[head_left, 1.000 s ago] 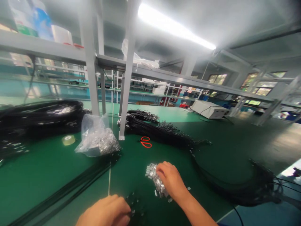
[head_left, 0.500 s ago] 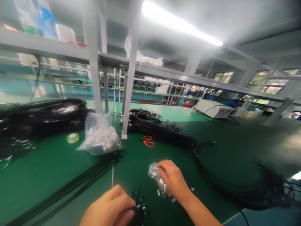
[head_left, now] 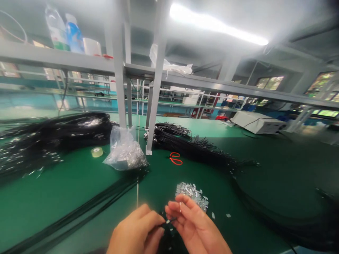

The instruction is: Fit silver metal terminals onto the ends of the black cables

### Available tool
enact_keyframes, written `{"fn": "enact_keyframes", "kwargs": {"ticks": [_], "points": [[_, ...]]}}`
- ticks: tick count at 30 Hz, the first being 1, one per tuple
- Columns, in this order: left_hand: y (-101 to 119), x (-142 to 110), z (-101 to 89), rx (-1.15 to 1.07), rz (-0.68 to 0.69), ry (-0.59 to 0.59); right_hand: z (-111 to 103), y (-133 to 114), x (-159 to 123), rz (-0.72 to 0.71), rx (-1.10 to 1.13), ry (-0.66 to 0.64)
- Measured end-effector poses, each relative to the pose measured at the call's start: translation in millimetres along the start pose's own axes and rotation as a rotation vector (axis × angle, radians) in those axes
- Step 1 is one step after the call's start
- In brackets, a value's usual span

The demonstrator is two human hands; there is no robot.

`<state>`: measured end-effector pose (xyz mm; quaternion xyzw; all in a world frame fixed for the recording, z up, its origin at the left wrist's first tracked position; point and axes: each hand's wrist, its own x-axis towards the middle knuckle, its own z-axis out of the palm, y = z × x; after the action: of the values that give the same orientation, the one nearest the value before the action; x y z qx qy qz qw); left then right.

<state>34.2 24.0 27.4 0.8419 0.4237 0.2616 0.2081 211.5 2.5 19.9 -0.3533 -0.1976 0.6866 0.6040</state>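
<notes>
Low in the view my left hand [head_left: 137, 229] is closed, its thumb and forefinger pinching a thin black cable [head_left: 171, 221] near its pale end. Close beside it, my right hand [head_left: 197, 225] holds a small clear plastic piece [head_left: 180, 207] between thumb and fingers, palm turned partly up. The right fingers are next to the cable tip; whether they touch it I cannot tell. Just beyond the right hand lies a pile of small clear plastic pieces [head_left: 192, 190] on the green tabletop [head_left: 156, 183]. More cable ends show dimly under the hands.
Red-handled scissors [head_left: 176, 158] lie ahead. A plastic bag of clear pieces [head_left: 127, 153] stands by the shelf post [head_left: 155, 88], near a tape roll [head_left: 96, 152]. Black cable bundles [head_left: 193, 146] lie across the bench. A white box-shaped device [head_left: 258, 122] is at the back right.
My right hand has come back from the pile toward my left hand, turned palm up, with a clear piece in its fingers. The view has swung a little left.
</notes>
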Motion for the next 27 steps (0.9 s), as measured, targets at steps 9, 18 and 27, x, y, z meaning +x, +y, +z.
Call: {"fn": "enact_keyframes", "kwargs": {"ticks": [9,18,27], "points": [[4,2,3.9,0.072,-0.066,-0.029,3,11,3,0.057,0.142,0.067],[7,4,-3.0,-0.018,-0.104,-0.084,6,12,-1,0.044,0.108,0.026],[6,4,-7.0,-0.052,-0.112,-0.102,7,11,-2,0.036,0.110,0.083]]}}
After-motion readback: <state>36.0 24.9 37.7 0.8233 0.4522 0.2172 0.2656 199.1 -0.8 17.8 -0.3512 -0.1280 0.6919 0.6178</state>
